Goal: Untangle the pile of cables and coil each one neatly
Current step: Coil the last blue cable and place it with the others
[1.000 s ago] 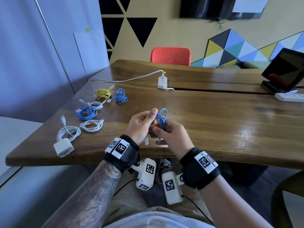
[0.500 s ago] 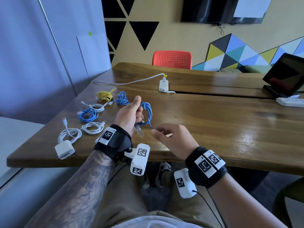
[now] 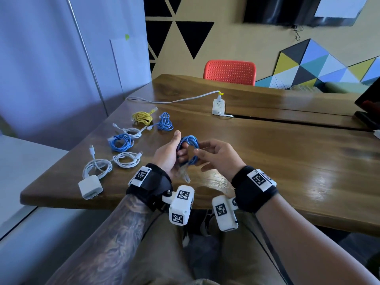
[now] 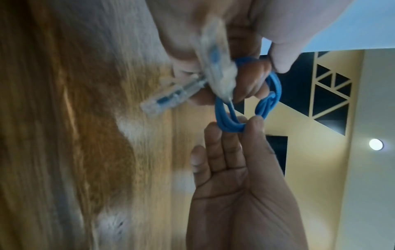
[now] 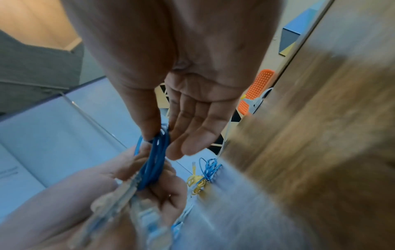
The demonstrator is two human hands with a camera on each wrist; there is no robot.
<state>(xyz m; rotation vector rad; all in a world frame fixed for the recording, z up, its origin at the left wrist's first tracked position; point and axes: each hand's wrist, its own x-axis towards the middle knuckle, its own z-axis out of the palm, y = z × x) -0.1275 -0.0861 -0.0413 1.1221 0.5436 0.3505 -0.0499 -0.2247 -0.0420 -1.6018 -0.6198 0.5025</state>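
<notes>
Above the wooden table, my left hand grips a small blue cable coil. Its two clear plugs hang below the palm. My right hand pinches the coil's near side between thumb and forefinger, the other fingers straight. In the left wrist view the blue cable coil is pinched by the right hand's fingertips. In the right wrist view the blue cable coil runs down into my left hand. Part of the coil is hidden inside the left fist.
Several coiled cables lie at the table's left: yellow, blue, white, blue, white, and one white with a charger block. A power strip and a red chair stand beyond.
Half a second ago my left hand alone held the coil out to the left, the right hand apart. Now the coil is back near the middle and the right hand pinches it.
</notes>
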